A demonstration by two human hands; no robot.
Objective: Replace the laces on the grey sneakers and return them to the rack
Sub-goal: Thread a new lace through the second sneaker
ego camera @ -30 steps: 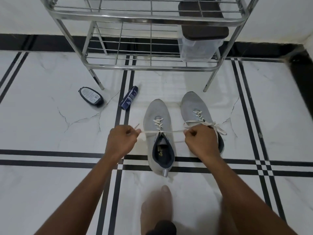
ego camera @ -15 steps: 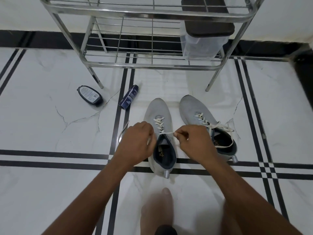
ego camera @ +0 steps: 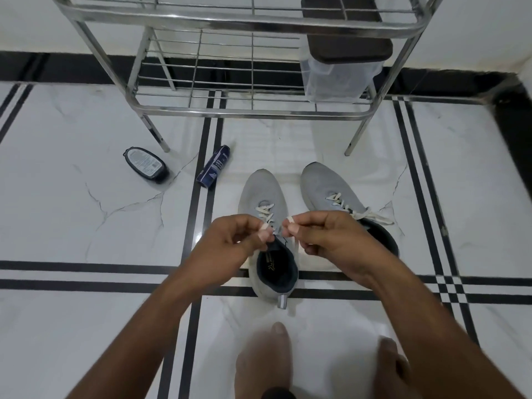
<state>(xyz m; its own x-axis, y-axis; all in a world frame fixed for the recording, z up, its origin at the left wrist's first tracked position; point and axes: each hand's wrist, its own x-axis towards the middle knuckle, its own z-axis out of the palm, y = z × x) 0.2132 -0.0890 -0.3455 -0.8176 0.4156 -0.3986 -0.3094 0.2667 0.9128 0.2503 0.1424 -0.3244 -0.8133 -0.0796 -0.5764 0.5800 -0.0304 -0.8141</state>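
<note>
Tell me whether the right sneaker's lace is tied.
Cannot tell: the right sneaker is laced, its lace ends trail sideways, the right hand hides the rest.

Two sneakers are set side by side on the floor, the left sneaker just beside the right sneaker. Behind them the rack is placed, with a container on its lower shelf at the right. Left of the sneakers a can is laid, and further left a flat bottle.

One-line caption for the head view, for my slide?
Both hands pinch white lace ends over the left grey sneaker.
</note>
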